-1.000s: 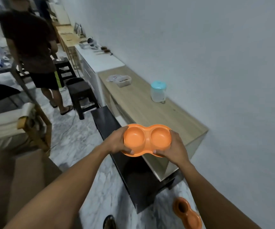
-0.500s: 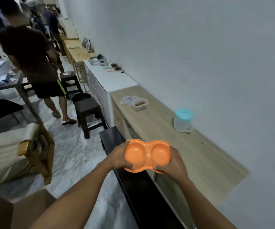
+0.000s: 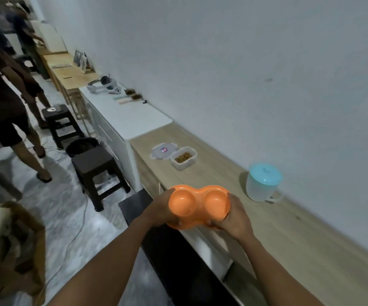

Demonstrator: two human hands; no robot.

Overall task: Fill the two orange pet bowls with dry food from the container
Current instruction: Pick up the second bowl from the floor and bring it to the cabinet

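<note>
Both hands clamp the orange double bowl (image 3: pixel 198 205), left hand (image 3: pixel 162 212) at 9 o'clock, right hand (image 3: pixel 233 217) at 3, fingers wrapped under its rim. Held level over the tabletop (image 3: pixel 289 228) edge, probably for setting down. Smooth moulded plastic, both wells empty. Beyond, at 12 o'clock: open translucent container (image 3: pixel 183 157) of brown kibble, lid (image 3: pixel 162 150) beside it.

My left hand (image 3: pixel 161 209) and right hand (image 3: pixel 233 219) are both bare, with no gloves, rings or watch showing on them. My forearms are bare too, all the way down to the bottom edge of the view, so no sleeve shows on either one. My wrists carry no strap or band. My fingernails are too blurred to make out.
</note>
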